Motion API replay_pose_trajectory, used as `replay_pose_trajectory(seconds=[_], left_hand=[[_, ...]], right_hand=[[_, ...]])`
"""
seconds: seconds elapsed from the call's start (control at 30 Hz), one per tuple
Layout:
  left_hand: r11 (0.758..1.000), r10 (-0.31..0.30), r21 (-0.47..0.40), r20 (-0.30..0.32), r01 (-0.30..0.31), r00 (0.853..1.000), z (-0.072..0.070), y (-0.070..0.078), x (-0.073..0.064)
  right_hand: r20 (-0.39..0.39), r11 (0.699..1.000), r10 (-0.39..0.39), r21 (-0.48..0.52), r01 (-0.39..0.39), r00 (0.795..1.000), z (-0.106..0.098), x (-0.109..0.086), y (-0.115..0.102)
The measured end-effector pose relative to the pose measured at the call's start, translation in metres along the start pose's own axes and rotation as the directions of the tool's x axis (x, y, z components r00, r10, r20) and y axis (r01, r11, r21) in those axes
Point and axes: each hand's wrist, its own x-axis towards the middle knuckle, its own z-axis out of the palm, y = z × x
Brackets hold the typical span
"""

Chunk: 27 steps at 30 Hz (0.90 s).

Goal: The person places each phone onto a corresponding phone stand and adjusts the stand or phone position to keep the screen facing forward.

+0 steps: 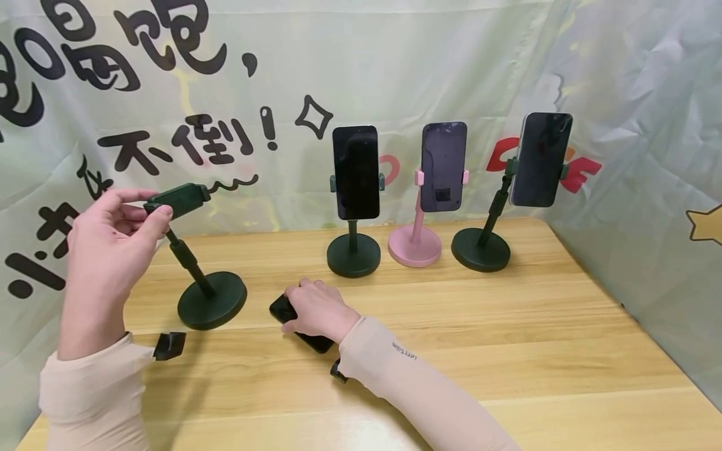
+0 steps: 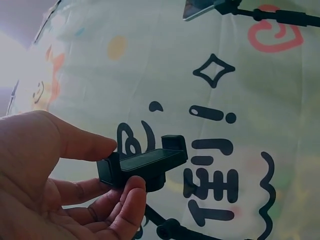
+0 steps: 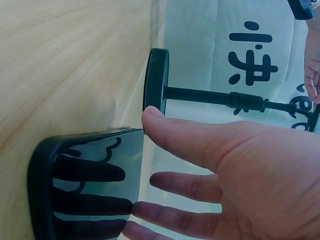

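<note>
My left hand (image 1: 109,244) pinches one end of the clamp (image 1: 183,199) on a dark green phone stand (image 1: 217,299) at the left of the table. In the left wrist view, thumb and fingers are at one jaw of the clamp (image 2: 152,161), and nothing sits in it. A black phone (image 1: 313,341) lies flat on the table, right of that stand's base. Over it reaches my right hand (image 1: 321,307). The right wrist view shows its thumb and fingers extended, the fingertips (image 3: 142,206) right at the glossy surface of the phone (image 3: 95,150), which mirrors them.
Along the back stand a dark green stand (image 1: 353,257) with a black phone (image 1: 356,172), a pink stand (image 1: 414,247) with a phone (image 1: 444,166), and another dark green stand (image 1: 481,250) with a tilted phone (image 1: 541,160). A printed cloth (image 1: 451,62) hangs behind the wooden table (image 1: 536,326).
</note>
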Motion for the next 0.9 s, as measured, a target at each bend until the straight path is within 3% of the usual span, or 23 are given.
replay_pose_trajectory(seconds=[0.37,0.9], left_hand=[[0.998,0.053,0.03,0.088,-0.056,0.995,-0.01,0.004,-0.008],[0.984,0.104,0.12,0.194,-0.128,0.976,-0.02,0.013,-0.019]], right_hand=[[0.003,1.0,0.014,-0.006,-0.014,1.0,0.002,0.004,-0.004],[-0.026,0.997,-0.071,-0.005,0.071,0.997,0.005,0.009,-0.014]])
